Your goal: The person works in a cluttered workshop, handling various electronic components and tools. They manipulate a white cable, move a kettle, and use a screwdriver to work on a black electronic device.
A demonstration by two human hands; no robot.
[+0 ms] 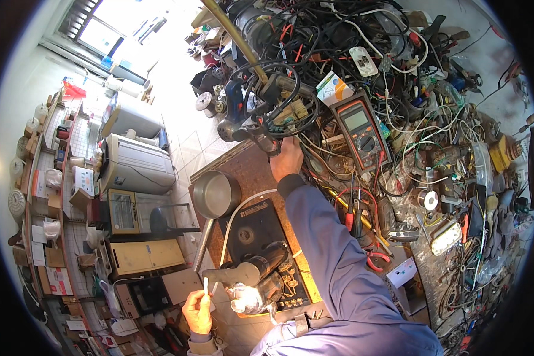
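My left hand is closed on a white cable at the lower middle, beside a dark cylindrical metal part and a shiny, brightly lit metal piece. These lie over a black induction cooktop. My right hand reaches forward to the bench's far edge, at a black clamp-like tool under looped black cables; its fingertips are hidden there, so I cannot tell its grip. A steel pot sits left of the cooktop, its long handle toward me.
A multimeter, tangled cables, red-handled tools and a solder spool crowd the right. A brass-coloured pole slants over the top. Appliances and loaded shelves line the left, beside a tiled floor.
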